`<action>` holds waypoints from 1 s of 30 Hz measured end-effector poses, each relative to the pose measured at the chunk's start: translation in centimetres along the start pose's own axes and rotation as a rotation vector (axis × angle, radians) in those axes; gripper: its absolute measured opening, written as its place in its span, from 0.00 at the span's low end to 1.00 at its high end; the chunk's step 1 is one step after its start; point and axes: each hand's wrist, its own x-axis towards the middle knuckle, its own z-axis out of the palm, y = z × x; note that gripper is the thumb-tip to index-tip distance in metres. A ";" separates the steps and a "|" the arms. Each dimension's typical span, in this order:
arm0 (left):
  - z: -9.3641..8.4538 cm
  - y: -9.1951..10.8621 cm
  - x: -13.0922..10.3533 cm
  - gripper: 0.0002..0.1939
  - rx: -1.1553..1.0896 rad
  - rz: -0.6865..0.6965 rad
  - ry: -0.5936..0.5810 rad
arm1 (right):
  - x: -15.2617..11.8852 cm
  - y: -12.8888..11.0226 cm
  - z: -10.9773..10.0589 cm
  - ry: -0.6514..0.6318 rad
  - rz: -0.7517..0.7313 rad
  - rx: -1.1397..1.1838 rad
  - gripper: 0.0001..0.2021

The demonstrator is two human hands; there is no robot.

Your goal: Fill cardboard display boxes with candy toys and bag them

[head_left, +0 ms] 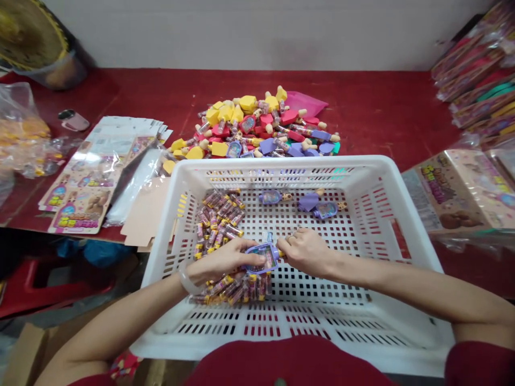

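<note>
Over a white perforated basket [281, 347], my left hand [229, 258] holds a purple toy case [263, 257] with a clear front, thumb across it. My right hand [306, 252] has its fingers closed on the narrow end of that same case, on its right side. Small tubes with yellow caps [221, 214] lie heaped in the left part of the basket, some of them below the held case. Farther back inside it are a purple toy with a clear front [270, 197] and two more purple toys [309, 201] close together.
Behind the basket a pile of yellow, red and purple toys [241, 123] lies on the red table [382, 107]. Printed cards [82, 209] and plastic bags are at left. Packaged cards [458, 187] and a stack of packs [478, 80] stand at right. A red stool [52, 295] is lower left.
</note>
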 end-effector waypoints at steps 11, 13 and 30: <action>-0.3 -0.8 -0.2 0.17 0.844 0.491 0.190 | 0.5 -0.2 -1.3 -0.418 0.265 0.685 0.08; -0.5 -1.2 0.1 0.18 0.986 0.564 0.208 | 1.0 0.4 -1.0 -0.652 0.242 0.903 0.14; -0.1 -2.7 1.4 0.15 1.071 0.402 0.132 | 0.6 -0.3 3.0 -0.736 0.222 1.089 0.16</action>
